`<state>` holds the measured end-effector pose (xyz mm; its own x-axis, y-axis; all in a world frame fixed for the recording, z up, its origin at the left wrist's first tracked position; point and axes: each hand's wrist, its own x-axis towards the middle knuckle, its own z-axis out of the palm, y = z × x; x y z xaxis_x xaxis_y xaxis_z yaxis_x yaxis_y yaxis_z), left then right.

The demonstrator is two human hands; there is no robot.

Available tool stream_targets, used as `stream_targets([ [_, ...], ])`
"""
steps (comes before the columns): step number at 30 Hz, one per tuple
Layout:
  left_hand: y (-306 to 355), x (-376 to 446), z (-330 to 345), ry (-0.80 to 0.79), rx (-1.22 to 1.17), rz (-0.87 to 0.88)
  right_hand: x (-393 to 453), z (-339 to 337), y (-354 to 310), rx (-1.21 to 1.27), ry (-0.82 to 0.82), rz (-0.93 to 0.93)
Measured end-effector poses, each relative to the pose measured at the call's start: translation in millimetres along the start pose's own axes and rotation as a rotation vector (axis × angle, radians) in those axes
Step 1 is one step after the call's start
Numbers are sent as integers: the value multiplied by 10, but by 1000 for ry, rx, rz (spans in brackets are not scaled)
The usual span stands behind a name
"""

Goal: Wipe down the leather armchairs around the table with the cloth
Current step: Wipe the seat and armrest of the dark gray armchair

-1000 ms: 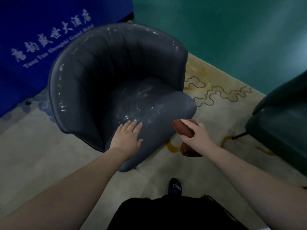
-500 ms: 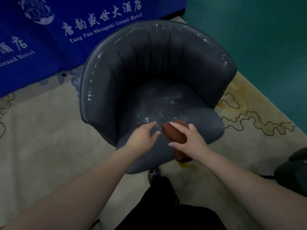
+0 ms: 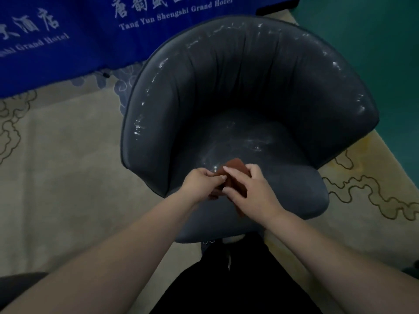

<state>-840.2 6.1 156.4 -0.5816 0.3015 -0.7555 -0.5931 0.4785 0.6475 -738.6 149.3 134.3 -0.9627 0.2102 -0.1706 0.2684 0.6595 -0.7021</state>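
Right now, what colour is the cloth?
Reddish-brown. The cloth is held between both hands over the armchair seat; the head view is the only one.

Grey-blue armchair, rust-brown cloth

Dim and bluish throughout; soft all over, grainy; pale glare streaks along the armchair rim and seat; wide-angle bending at the edges; banner lettering smeared at left.

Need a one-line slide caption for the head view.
Both hands, left hand and right hand, hold a brown cloth over the grey leather armchair seat.
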Motion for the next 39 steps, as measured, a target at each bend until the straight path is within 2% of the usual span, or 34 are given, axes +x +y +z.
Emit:
stream_targets([
  [4, -43, 192, -1, -1, -155, -139, 214, 62, 167, -194, -135, -112],
  [8, -111, 369, 45, 11, -309, -210, 485, 145, 363, -138, -176, -82],
  [11, -164, 448, 68, 19, -355, -176, 676, 169, 517, 13, -200, -60],
  [14, -178, 530, 120, 70, -339, -182, 832, 189, 654, 55, -265, -31],
  [17, -236, 610, 213, 118, -340, -187, 951, 228, 766, 5, -329, -92],
  [22, -480, 723, 360, 77, -442, -88, 1042, 383, 941, -138, -336, -162],
  [25, -640, 859, 322, 135, -349, -77, 1078, 523, 1105, -41, -353, -107],
  [28, -907, 1029, 189, 387, -235, -107, 1111, 703, 1236, 19, -373, -72],
  [30, -1146, 1141, 80, 551, -25, -100, 1138, 841, 1303, 50, -356, -60],
  [31, -1283, 1189, 33, 583, 113, -86, 1156, 918, 1339, 52, -348, -61],
  [35, -1815, 1368, -95, 557, 516, 25, 1270, 1208, 1496, 51, -335, -70],
  [39, -2133, 1540, -133, 525, 642, 47, 1360, 1457, 1618, 18, -309, -52],
])
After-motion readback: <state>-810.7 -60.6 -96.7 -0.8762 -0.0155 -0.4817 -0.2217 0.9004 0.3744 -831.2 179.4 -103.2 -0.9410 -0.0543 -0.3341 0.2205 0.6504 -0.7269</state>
